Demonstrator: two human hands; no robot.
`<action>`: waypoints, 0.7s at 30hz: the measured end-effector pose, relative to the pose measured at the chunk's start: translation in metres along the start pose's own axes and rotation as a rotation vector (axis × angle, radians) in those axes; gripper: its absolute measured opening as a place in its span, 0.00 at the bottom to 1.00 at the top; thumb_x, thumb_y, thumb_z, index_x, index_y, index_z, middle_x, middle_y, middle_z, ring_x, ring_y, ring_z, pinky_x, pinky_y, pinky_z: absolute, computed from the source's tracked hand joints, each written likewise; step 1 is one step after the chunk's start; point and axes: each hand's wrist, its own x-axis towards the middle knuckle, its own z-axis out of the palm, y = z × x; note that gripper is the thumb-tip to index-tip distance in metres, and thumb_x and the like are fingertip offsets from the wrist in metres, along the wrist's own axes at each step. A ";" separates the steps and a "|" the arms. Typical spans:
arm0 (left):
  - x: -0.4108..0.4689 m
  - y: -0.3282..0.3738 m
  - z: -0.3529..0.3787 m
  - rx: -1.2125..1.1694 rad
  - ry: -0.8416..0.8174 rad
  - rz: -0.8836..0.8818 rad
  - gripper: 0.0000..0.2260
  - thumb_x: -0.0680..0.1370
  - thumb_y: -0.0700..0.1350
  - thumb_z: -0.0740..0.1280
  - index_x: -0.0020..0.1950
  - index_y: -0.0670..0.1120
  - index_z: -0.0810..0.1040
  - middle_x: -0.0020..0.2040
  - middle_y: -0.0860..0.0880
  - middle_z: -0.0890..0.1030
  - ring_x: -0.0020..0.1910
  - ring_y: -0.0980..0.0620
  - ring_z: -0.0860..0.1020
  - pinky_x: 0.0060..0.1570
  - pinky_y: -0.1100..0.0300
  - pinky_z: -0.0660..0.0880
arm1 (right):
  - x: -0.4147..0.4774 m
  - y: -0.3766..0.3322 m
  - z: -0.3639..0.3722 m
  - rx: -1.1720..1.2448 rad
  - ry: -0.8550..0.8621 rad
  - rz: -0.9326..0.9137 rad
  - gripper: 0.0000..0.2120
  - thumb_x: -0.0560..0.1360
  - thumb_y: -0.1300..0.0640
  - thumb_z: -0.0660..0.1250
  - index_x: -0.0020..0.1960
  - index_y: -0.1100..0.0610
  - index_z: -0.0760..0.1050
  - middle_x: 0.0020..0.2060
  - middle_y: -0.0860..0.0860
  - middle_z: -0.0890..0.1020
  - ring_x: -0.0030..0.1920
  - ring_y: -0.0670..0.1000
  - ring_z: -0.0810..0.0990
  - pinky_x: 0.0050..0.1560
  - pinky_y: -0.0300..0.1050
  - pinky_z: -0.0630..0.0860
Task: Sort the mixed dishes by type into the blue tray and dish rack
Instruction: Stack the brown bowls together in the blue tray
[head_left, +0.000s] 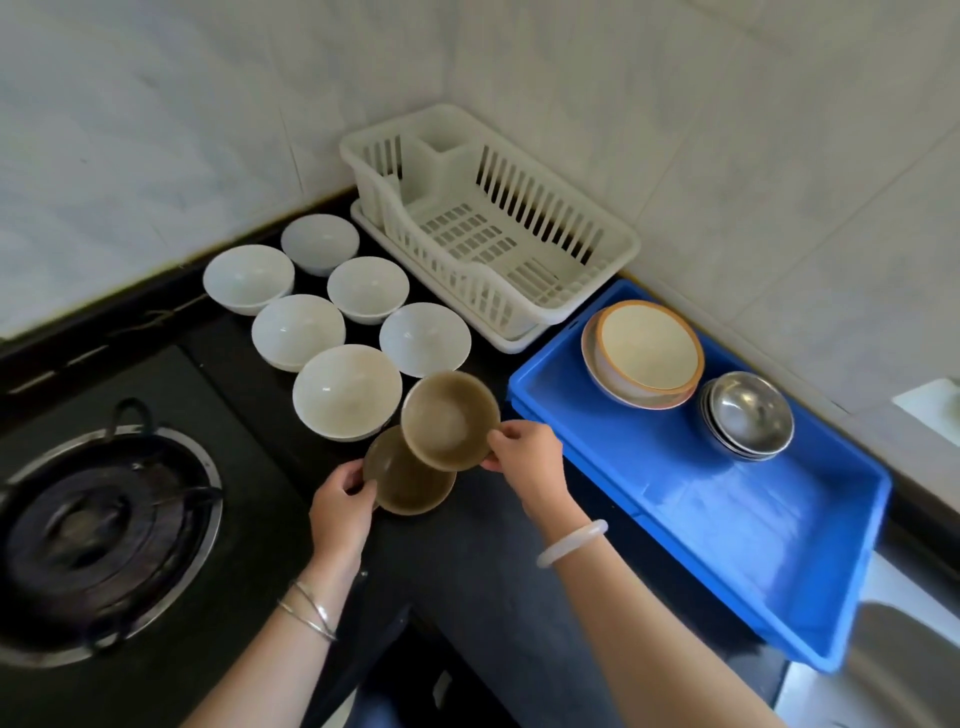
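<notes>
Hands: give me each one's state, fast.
Left hand: closed on the lower brown dish.
Right hand: closed on the upper brown dish.

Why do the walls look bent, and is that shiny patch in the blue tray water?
Head view: the wide-angle lens bows the tiled walls and counter edges. The pale patch on the blue tray floor looks like glare from overhead light; water cannot be ruled out. The steel bowls also catch highlights. The whole picture is slightly soft.

Home kitchen; gas stove (104, 525), dish rack (488, 228), tiled walls (727, 130).
</notes>
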 end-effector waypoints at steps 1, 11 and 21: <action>-0.001 0.001 0.000 -0.047 -0.007 -0.020 0.10 0.77 0.40 0.64 0.58 0.45 0.77 0.55 0.43 0.80 0.54 0.45 0.79 0.57 0.47 0.76 | -0.004 0.001 0.004 -0.044 -0.034 0.001 0.06 0.76 0.60 0.65 0.42 0.53 0.79 0.36 0.49 0.82 0.37 0.44 0.83 0.39 0.36 0.79; -0.002 0.005 -0.006 -0.094 -0.011 -0.036 0.14 0.79 0.47 0.61 0.61 0.43 0.76 0.56 0.43 0.79 0.53 0.46 0.78 0.52 0.52 0.77 | -0.006 0.011 0.038 -0.281 -0.089 0.023 0.08 0.75 0.58 0.67 0.38 0.50 0.75 0.32 0.49 0.81 0.34 0.45 0.82 0.36 0.36 0.78; -0.001 0.007 -0.007 -0.115 -0.057 -0.100 0.15 0.77 0.37 0.63 0.64 0.41 0.74 0.57 0.42 0.77 0.51 0.46 0.77 0.48 0.55 0.77 | 0.003 0.019 0.042 -0.238 -0.119 0.167 0.12 0.75 0.57 0.68 0.56 0.52 0.69 0.43 0.51 0.78 0.37 0.49 0.83 0.39 0.42 0.82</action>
